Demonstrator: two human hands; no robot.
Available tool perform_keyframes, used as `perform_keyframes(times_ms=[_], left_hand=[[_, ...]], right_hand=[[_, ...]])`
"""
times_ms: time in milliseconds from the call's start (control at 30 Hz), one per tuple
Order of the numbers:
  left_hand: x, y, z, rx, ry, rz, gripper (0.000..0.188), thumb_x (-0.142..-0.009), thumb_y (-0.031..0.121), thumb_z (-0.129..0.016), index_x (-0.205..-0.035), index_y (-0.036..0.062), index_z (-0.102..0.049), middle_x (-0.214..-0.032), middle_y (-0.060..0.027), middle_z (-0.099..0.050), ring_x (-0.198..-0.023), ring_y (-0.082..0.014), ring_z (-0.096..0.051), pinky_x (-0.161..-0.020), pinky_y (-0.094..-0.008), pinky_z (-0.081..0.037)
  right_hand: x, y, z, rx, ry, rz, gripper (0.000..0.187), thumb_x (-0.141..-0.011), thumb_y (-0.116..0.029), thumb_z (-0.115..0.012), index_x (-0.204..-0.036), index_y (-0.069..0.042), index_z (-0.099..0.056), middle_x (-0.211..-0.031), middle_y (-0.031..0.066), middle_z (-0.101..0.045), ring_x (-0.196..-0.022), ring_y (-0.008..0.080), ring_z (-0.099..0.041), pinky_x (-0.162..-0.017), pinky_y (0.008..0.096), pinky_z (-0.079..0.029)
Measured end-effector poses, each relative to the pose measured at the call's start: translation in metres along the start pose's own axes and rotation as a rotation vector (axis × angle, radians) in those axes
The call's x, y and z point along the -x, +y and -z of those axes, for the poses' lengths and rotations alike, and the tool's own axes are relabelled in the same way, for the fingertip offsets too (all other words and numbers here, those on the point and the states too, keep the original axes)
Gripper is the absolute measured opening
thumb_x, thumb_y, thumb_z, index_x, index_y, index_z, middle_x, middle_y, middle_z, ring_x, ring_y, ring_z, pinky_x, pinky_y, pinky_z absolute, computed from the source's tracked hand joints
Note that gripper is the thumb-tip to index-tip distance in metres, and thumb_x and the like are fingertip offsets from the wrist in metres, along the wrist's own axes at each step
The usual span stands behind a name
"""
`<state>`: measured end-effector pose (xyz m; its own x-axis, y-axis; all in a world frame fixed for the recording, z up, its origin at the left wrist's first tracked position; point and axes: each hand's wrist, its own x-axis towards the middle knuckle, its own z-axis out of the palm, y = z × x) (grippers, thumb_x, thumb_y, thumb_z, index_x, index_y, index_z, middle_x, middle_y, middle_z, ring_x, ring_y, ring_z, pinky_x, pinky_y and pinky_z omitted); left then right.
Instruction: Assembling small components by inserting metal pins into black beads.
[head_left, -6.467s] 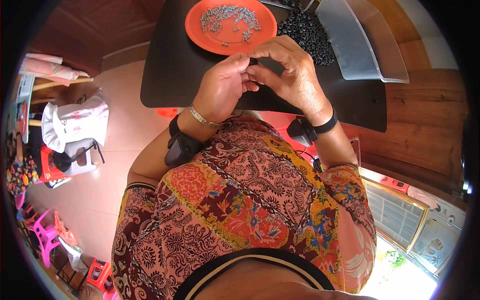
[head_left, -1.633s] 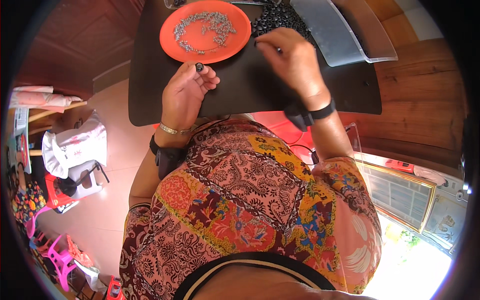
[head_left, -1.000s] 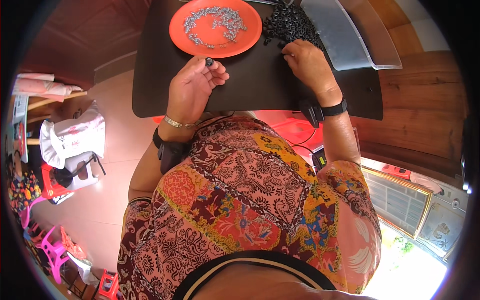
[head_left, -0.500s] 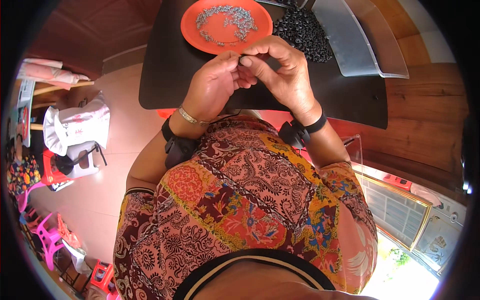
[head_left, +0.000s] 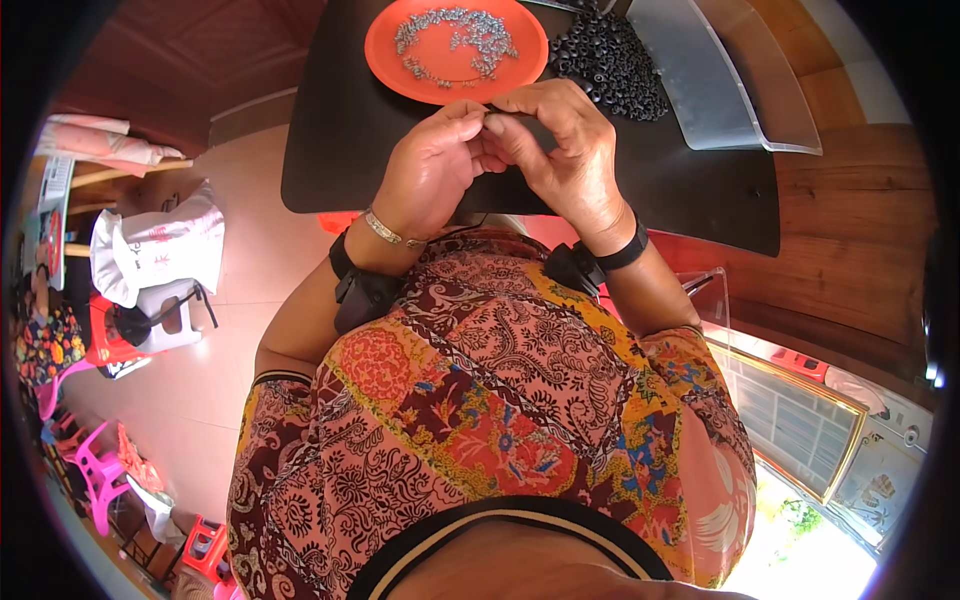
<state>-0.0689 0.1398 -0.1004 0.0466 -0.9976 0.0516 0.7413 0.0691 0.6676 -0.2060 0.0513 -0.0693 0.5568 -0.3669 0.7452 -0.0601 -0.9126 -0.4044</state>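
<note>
My left hand (head_left: 432,165) and my right hand (head_left: 572,160) meet fingertip to fingertip above the black table (head_left: 690,195). Both are closed in a pinch on a small black part (head_left: 488,114), mostly covered by the fingertips. Just beyond my left hand lies a round orange-red plate (head_left: 384,62) strewn with small silvery metal pieces (head_left: 487,42). A heap of small black ring-like parts (head_left: 612,72) rests on the table past my right hand.
A translucent plastic bin (head_left: 690,85) lies tipped beside the heap, at the right. One loose black piece (head_left: 757,191) sits near the table's right corner. On the floor at the left are a white sack (head_left: 160,245) and pink plastic stools (head_left: 98,475).
Both hands stay together, with slight shifts of the fingers. The black part shows less between the fingertips than before. The whole view has shifted a little.
</note>
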Motion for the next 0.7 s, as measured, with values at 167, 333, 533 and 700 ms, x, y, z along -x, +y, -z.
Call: perform_keyframes(times_ms=[167,333,533,700], left_hand=[[0.0011,0.0049,-0.0072,0.028,0.071,-0.011,0.016,-0.096,0.019,-0.046,-0.101,0.0060,-0.054,-0.096,-0.0040,-0.058,-0.089,-0.0152,-0.057,-0.083,-0.0330,-0.045],[0.0013,0.0047,-0.0074,0.029,0.059,-0.014,0.016,-0.096,0.019,-0.046,-0.101,0.0062,-0.053,-0.096,-0.0035,-0.057,-0.090,-0.0143,-0.056,-0.082,-0.0325,-0.045],[0.0011,0.0051,-0.0055,-0.002,0.042,0.004,0.016,-0.095,0.019,-0.047,-0.098,0.0055,-0.054,-0.096,-0.0035,-0.057,-0.088,-0.0140,-0.056,-0.081,-0.0316,-0.044],[0.0001,0.0028,-0.0081,-0.041,0.073,0.006,0.015,-0.094,0.019,-0.047,-0.092,0.0058,-0.051,-0.088,-0.0025,-0.054,-0.083,-0.0135,-0.055,-0.080,-0.0319,-0.044]], right_hand=[[0.0033,-0.0064,0.0001,-0.009,0.016,-0.021,0.034,-0.068,-0.003,-0.079,-0.099,-0.006,-0.065,-0.092,0.0073,-0.068,-0.084,0.0228,-0.064,-0.075,0.0328,-0.051],[0.0059,-0.0045,-0.0017,-0.020,0.033,-0.030,0.036,-0.067,-0.003,-0.080,-0.100,-0.006,-0.065,-0.092,0.0079,-0.068,-0.084,0.0228,-0.064,-0.075,0.0324,-0.051],[0.0069,-0.0038,-0.0018,-0.009,0.023,-0.023,0.036,-0.066,-0.003,-0.080,-0.098,-0.006,-0.065,-0.092,0.0074,-0.068,-0.084,0.0233,-0.065,-0.075,0.0328,-0.051],[0.0045,-0.0094,-0.0001,0.087,-0.006,-0.023,0.032,-0.065,-0.004,-0.081,-0.092,-0.005,-0.063,-0.091,0.0074,-0.068,-0.083,0.0244,-0.065,-0.073,0.0335,-0.052]])
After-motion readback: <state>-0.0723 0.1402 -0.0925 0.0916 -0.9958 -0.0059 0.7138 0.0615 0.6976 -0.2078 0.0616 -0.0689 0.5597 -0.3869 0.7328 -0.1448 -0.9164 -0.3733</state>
